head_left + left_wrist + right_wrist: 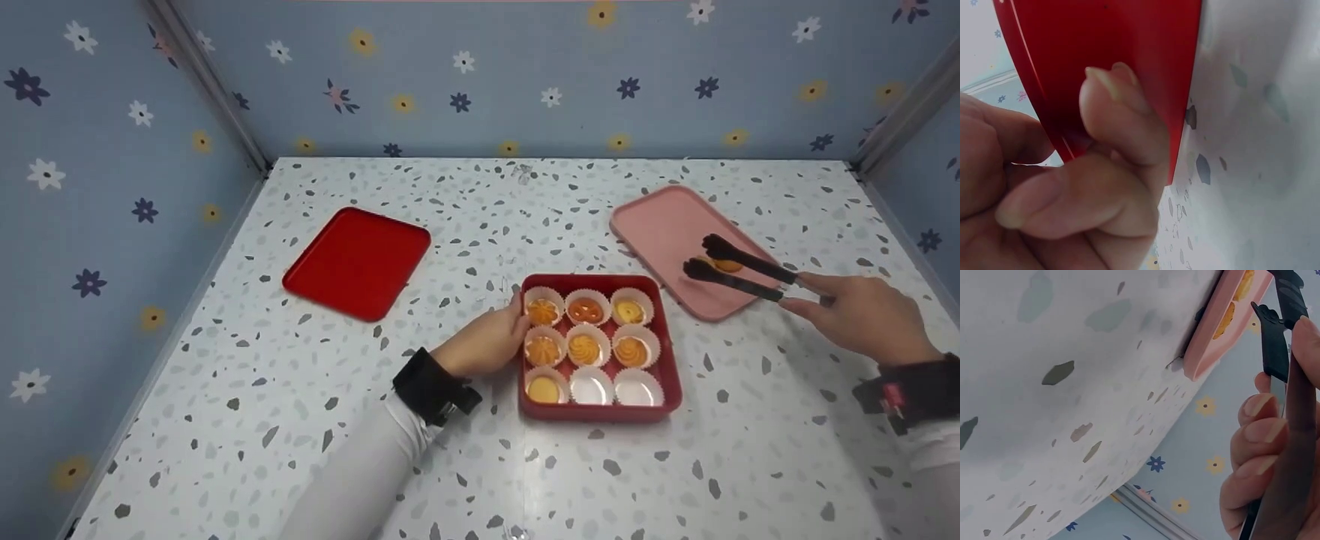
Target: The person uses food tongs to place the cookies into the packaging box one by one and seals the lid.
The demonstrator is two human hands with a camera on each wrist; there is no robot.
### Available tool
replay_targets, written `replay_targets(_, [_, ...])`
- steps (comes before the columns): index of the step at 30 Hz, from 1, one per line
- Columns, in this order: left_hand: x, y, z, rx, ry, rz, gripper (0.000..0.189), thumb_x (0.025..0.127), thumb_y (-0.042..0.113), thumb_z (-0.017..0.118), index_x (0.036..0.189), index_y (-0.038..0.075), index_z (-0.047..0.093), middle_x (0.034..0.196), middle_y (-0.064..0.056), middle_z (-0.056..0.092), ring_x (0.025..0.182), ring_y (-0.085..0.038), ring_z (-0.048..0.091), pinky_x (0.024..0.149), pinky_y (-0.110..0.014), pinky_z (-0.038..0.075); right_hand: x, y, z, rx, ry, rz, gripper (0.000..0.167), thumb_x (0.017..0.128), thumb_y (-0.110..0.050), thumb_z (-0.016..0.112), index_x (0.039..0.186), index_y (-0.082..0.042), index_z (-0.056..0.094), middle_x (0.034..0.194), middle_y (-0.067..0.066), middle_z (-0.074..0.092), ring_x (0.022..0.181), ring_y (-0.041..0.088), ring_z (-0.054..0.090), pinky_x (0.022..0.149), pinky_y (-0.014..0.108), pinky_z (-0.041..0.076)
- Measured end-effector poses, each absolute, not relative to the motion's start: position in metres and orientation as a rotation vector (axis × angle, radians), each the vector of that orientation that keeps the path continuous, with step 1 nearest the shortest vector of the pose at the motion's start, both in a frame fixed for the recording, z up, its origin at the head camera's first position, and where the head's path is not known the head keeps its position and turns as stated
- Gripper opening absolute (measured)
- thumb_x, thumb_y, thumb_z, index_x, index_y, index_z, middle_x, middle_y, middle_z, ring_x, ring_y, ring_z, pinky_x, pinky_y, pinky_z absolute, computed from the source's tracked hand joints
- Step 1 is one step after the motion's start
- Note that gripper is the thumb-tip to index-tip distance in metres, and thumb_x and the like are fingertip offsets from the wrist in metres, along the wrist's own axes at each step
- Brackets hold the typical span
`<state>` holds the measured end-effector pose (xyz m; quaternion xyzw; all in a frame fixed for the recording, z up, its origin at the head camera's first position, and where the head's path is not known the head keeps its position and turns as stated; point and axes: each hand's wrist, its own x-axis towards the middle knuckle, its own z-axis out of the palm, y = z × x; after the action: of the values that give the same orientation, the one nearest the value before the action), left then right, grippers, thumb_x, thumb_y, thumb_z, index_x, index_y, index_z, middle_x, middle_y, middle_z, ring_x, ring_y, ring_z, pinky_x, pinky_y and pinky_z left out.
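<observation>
Between both arms stands a square red box (600, 413) lined with fluted paper cups. Most cups hold a piped cookie (583, 349); the middle and right paper cups (638, 390) of the front row show bare white bottoms. My left hand (487, 337) grips the box by its left wall, fingers bent against the outer side in the left wrist view. In my right hand (862, 315) is a pair of black-tipped tongs (739, 279), held with their tips spread apart. The tips hover over the pink tray (671, 217), close to its cookies (1225, 320), which the tongs partly cover in the head view.
A red tray (358, 262) lies on the speckled table (337, 450) at the left, with no cookies on it. Flower-patterned panels (510, 75) stand along the back and both sides of the table.
</observation>
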<state>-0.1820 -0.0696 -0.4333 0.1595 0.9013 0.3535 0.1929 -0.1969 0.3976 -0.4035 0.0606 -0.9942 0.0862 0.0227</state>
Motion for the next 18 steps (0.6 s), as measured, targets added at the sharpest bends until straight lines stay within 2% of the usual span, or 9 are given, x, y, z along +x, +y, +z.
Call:
replay_targets(2, [-0.182,-0.07,-0.434,0.443,2.522,0.999,0.061,0.109,0.03,0.033,0.159,0.006,0.009,0.101,-0.014,0.062,0.098,-0.021,0.06,0.089,-0.033,0.046,-0.198,0.399,-0.405,0.168,-3.099,0.27,0.064,0.092,-0.043,0.068,0.131,0.006,0.058,0.062,0.009,0.058,0.055,0.023,0.043,0.044,0.035,0.03])
replay_targets(4, [-0.182,-0.07,-0.434,0.438,2.515,1.004,0.061,0.109,0.03,0.034,0.159,0.006,0.009,0.088,-0.011,0.057,0.091,-0.02,0.06,0.088,-0.033,0.046,-0.199,0.4,-0.407,0.146,-3.128,0.277,0.069,0.093,-0.05,0.065,0.132,0.006,0.056,0.065,0.011,0.059,0.057,0.024,0.043,0.044,0.035,0.03])
replay_targets(6, [-0.182,-0.07,-0.434,0.435,2.509,1.01,0.061,0.109,0.03,0.034,0.159,0.006,0.009,0.082,-0.009,0.053,0.084,-0.021,0.059,0.086,-0.033,0.047,-0.2,0.402,-0.409,0.129,-3.153,0.29,0.074,0.093,-0.056,0.061,0.133,0.006,0.055,0.08,0.024,0.065,0.06,0.026,0.045,0.045,0.035,0.031])
replay_targets(8, [-0.182,-0.07,-0.434,0.432,2.507,1.011,0.061,0.109,0.03,0.033,0.159,0.006,0.009,0.079,-0.008,0.05,0.078,-0.021,0.057,0.085,-0.033,0.047,-0.201,0.403,-0.41,0.131,-3.166,0.318,0.076,0.094,-0.059,0.058,0.133,0.006,0.055,0.097,0.034,0.064,0.062,0.026,0.045,0.045,0.036,0.031])
replay_targets(9, [-0.182,-0.071,-0.434,0.43,2.505,1.011,0.061,0.109,0.03,0.033,0.159,0.006,0.01,0.079,-0.009,0.051,0.076,-0.021,0.057,0.085,-0.033,0.047,-0.201,0.404,-0.411,0.135,-3.17,0.335,0.076,0.094,-0.059,0.058,0.133,0.007,0.055,0.1,0.035,0.063,0.061,0.026,0.045,0.045,0.036,0.031])
replay_targets(11, [-0.182,-0.071,-0.434,0.429,2.508,1.009,0.06,0.109,0.031,0.033,0.159,0.006,0.01,0.084,-0.01,0.055,0.079,-0.02,0.058,0.085,-0.033,0.047,-0.2,0.404,-0.413,0.148,-3.164,0.368,0.075,0.094,-0.057,0.058,0.133,0.007,0.055,0.089,0.032,0.063,0.058,0.025,0.043,0.044,0.035,0.031])
replay_targets(13, [-0.182,-0.071,-0.434,0.431,2.509,1.004,0.06,0.109,0.031,0.033,0.159,0.006,0.01,0.087,-0.013,0.057,0.081,-0.021,0.059,0.086,-0.034,0.047,-0.2,0.404,-0.414,0.169,-3.148,0.386,0.071,0.095,-0.053,0.06,0.131,0.008,0.056,0.07,0.019,0.058,0.055,0.022,0.039,0.043,0.035,0.031])
replay_targets(15, [-0.182,-0.071,-0.434,0.428,2.507,1.009,0.06,0.109,0.031,0.033,0.159,0.006,0.01,0.093,-0.015,0.06,0.084,-0.021,0.06,0.087,-0.034,0.047,-0.2,0.404,-0.415,0.179,-3.134,0.383,0.069,0.095,-0.051,0.061,0.13,0.008,0.057,0.061,0.007,0.048,0.053,0.021,0.037,0.043,0.035,0.03])
replay_targets(18, [-0.182,-0.071,-0.434,0.425,2.502,1.016,0.06,0.109,0.032,0.032,0.159,0.006,0.01,0.101,-0.019,0.062,0.086,-0.022,0.061,0.088,-0.034,0.047,-0.2,0.404,-0.415,0.207,-3.109,0.341,0.065,0.095,-0.048,0.062,0.128,0.008,0.059,0.056,0.004,0.044,0.053,0.021,0.037,0.043,0.035,0.029])
